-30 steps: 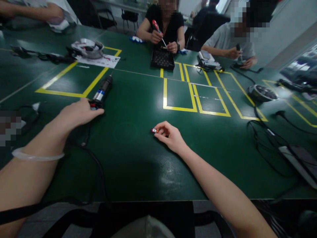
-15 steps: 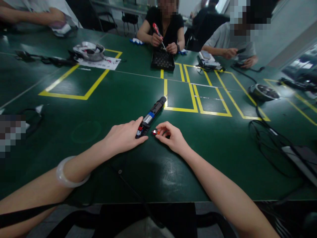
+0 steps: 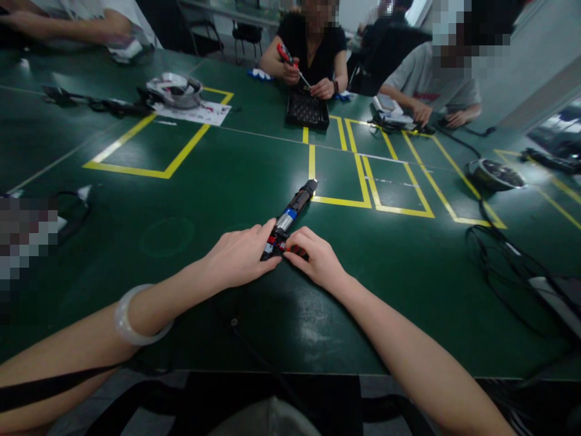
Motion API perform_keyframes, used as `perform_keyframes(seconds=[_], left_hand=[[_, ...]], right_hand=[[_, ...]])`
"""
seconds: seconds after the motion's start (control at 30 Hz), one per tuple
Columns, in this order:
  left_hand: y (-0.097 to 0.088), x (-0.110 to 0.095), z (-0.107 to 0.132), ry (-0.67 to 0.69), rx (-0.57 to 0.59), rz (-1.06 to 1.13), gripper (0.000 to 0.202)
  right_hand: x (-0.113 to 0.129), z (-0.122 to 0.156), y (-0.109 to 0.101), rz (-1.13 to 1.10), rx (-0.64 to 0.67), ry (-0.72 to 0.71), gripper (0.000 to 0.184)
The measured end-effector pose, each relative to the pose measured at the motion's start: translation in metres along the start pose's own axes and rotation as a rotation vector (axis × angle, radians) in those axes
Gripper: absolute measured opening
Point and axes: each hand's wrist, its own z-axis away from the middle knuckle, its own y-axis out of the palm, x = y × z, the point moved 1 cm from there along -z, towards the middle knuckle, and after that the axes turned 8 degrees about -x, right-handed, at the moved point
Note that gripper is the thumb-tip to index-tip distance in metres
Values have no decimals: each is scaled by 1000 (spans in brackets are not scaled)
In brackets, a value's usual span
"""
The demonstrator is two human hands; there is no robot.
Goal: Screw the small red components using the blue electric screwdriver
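Note:
A slim, dark cylindrical device with its inside exposed (image 3: pixel 290 212) lies slantwise on the green table, its tip pointing away from me to the right. It shows a silver and blue middle and red parts at the near end. My left hand (image 3: pixel 242 254) grips that near end between thumb and fingers. From the right, my right hand (image 3: pixel 315 257) pinches a small red part (image 3: pixel 290 246) against the side of the device. My fingers hide most of the small part, and I cannot tell whether it is seated.
Yellow tape (image 3: pixel 342 201) marks boxes on the table. Across from me a person holds a red screwdriver (image 3: pixel 290 59) over a black tray (image 3: pixel 307 112). A round silver housing (image 3: pixel 175 91) lies on paper at the far left. Black cables (image 3: pixel 490 254) run along the right.
My right hand has brought the small red part leftward to touch the device's near end. My left hand keeps its grip. The view has shifted slightly.

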Motion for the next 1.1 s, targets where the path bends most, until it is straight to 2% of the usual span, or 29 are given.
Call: perform_keyframes(seconds=[0.17,0.53,0.7,0.87,1.1], left_hand=[[-2,-2,1,18,-1,-4,68],[1,1,-1,-3,-11,9,72],[-1,-3,-3,-27,-31,-4,66],[-2,-10,-3,-62,-72,-56,58],[1,-5,-3,-70,-72,-79,56]], right_hand=[[1,0,1,69,18,-35,4],[0,0,6,-26,8,-14,9],[5,0,4,-63,-6,7,15],[1,0,0,-211,-21,105,19],[-23,2,-7,-478,-149,311,12]])
